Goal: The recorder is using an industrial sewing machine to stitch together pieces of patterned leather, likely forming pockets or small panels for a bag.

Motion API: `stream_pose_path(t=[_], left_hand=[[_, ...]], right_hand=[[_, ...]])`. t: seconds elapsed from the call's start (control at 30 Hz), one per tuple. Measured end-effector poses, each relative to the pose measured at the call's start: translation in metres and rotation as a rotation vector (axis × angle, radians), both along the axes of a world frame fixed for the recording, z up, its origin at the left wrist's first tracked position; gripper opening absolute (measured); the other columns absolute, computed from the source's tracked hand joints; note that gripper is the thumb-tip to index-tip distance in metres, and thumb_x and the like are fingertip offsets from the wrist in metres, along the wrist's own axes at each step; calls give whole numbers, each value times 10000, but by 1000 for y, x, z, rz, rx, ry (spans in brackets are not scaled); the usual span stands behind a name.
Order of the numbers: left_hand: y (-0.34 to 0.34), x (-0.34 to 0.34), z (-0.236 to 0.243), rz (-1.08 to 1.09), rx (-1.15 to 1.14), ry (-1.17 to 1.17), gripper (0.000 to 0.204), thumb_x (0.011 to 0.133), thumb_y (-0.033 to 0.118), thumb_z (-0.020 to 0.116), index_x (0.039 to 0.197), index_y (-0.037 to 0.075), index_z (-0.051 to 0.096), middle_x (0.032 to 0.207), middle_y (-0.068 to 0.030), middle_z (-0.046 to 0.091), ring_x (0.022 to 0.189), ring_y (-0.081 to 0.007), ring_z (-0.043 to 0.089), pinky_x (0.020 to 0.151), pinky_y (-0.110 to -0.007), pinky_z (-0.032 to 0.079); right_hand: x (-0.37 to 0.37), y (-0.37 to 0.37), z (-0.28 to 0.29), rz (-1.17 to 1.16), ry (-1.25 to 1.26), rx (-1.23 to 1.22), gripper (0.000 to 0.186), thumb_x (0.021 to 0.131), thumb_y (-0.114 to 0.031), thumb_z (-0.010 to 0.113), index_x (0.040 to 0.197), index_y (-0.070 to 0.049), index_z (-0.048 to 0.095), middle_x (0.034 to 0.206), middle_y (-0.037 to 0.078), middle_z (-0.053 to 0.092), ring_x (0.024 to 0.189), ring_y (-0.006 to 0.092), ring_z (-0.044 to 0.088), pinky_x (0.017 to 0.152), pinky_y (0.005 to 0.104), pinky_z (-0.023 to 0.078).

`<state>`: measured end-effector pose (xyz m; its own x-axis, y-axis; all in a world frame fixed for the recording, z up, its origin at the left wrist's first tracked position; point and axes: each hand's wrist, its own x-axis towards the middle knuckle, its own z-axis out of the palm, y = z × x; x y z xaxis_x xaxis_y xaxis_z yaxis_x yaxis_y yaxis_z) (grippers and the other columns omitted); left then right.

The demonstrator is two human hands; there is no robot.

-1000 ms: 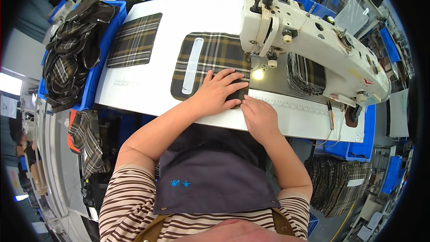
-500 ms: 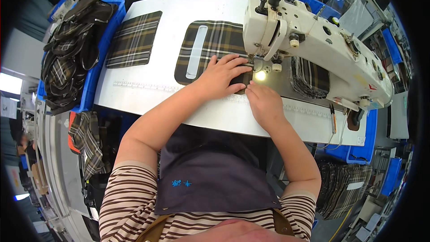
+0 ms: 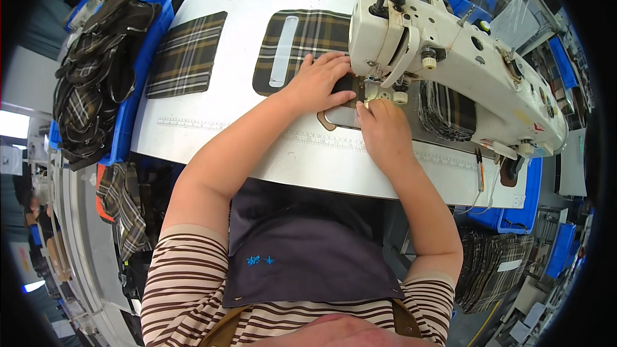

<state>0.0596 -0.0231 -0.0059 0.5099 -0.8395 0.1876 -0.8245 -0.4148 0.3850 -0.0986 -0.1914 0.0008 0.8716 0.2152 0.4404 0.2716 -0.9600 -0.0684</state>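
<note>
A plaid fabric panel point(image 3: 273, 58) in brown, black and white lies flat with its right side under the sewing machine point(image 3: 450, 45) head. On it rests a pale, narrow strip point(image 3: 283, 51) with rounded ends. My left hand point(image 3: 321, 82) presses the panel beside the needle area, fingers extended and thumb apart. Close to the presser foot, my right hand point(image 3: 387, 130) has its fingers drawn together at the panel's near right edge. Its fingertips partly hide the cloth they pinch.
Another plaid panel point(image 3: 186, 54) lies on the white table point(image 3: 250, 160) at left, beside a blue bin point(image 3: 138, 83) heaped with dark pieces. Stacked plaid pieces point(image 3: 447, 112) sit beneath the machine arm. Orange-handled snips point(image 3: 480, 170) lie near the right end.
The panel has slid away from me and turned slightly, uncovering a brown-edged table cut-out. Both hands have moved farther forward with it.
</note>
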Motion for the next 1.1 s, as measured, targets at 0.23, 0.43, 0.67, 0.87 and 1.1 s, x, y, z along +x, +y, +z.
stream_pose_path(t=[0.23,0.43,0.67,0.87,1.1], left_hand=[[-10,20,-4,34,94,-60,496,953,475,653,1359,192,657,1537,-36,507,1468,-281,384,1059,-579,339],[-17,35,-3,72,99,-75,506,961,493,624,1372,199,654,1540,-30,512,1462,-272,397,1060,-557,343],[-17,35,-6,82,104,-84,515,949,486,625,1389,220,643,1542,-27,515,1470,-264,392,1069,-569,342],[-22,34,-4,86,105,-61,515,939,472,636,1384,213,644,1550,-24,507,1475,-262,390,1097,-625,327],[-18,29,-1,103,55,-37,477,927,445,653,1354,234,667,1551,6,504,1484,-245,385,1130,-678,309]], right_hand=[[5,0,-3,-59,-47,-91,297,888,-59,669,1177,-4,717,862,62,575,823,231,600,739,368,487],[4,-1,-9,-64,-97,-70,221,914,-108,697,1117,-28,735,846,44,563,831,227,591,758,375,491],[3,1,-11,-56,-152,-39,167,907,-115,727,1059,-47,748,836,37,558,817,227,585,763,371,496],[3,-4,-13,-86,-81,10,223,866,-132,743,1075,-53,738,839,65,562,862,271,596,722,429,501],[3,-5,-17,-85,-111,42,173,862,-136,721,1009,-44,718,843,78,576,861,293,603,713,453,497]])
